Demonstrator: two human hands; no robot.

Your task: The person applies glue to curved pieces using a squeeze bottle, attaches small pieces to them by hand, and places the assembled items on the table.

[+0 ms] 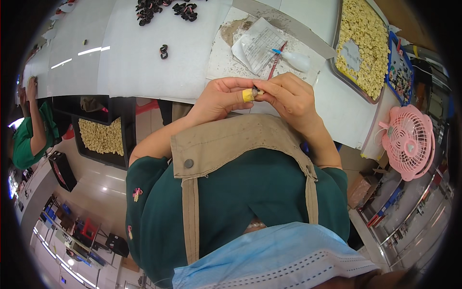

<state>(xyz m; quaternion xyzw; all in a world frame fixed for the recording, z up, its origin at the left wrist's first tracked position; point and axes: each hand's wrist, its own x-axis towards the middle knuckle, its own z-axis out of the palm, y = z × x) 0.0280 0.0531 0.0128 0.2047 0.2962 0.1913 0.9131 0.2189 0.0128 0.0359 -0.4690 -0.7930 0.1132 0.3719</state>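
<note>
Close in front of my apron, over the near table edge, my two hands meet fingertip to fingertip. My left hand (219, 98) is closed, its thumb tip wrapped in yellow tape (248, 95). Pinched between both hands is a small dark-and-pale piece (258, 90), mostly covered by fingers; its exact kind is too small to tell. The right hand (292, 98) is closed on it from the other side. Just beyond lie a red-and-dark thin stick (276, 63), a white squeeze bottle with a blue tip (297, 61) and a printed paper sheet (260, 44).
Small black-and-pink pieces (149, 10) lie in piles at the far side, with one alone (164, 52) nearer. At right are a tray of pale yellow pieces (344, 79), a blue tray (404, 89) and a pink fan (409, 139). A person in green (31, 137) works at far left.
</note>
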